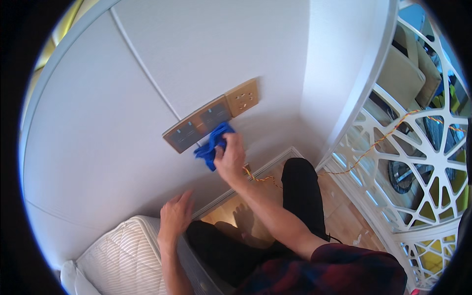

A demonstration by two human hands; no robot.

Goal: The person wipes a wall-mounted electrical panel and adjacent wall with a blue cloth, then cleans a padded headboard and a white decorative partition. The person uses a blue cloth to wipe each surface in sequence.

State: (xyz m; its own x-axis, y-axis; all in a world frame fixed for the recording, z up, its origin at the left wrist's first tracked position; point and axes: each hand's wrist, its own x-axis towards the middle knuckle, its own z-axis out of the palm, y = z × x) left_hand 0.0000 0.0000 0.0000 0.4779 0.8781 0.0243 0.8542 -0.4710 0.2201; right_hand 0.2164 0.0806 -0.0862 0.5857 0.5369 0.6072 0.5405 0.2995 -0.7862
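My right hand (231,158) has its fingers closed round a crumpled blue cloth (210,147). The cloth lies at the lower edge of a wall switch panel (183,137), which has dark grey plates in a gold-brown frame. Joined to the panel's right end is a gold-brown socket plate (242,98) with several holes. Lower down on the left, my left hand (175,216) holds nothing, its fingers stretched toward the wall beside the mattress corner. I cannot tell whether those fingertips touch the wall.
A striped mattress (123,255) stands at the lower left against the white wall (221,44). A twisted orange cord (339,172) runs from the skirting to a white lattice screen (440,160) on the right. My knee (300,182) is bent above the wooden floor (339,206).
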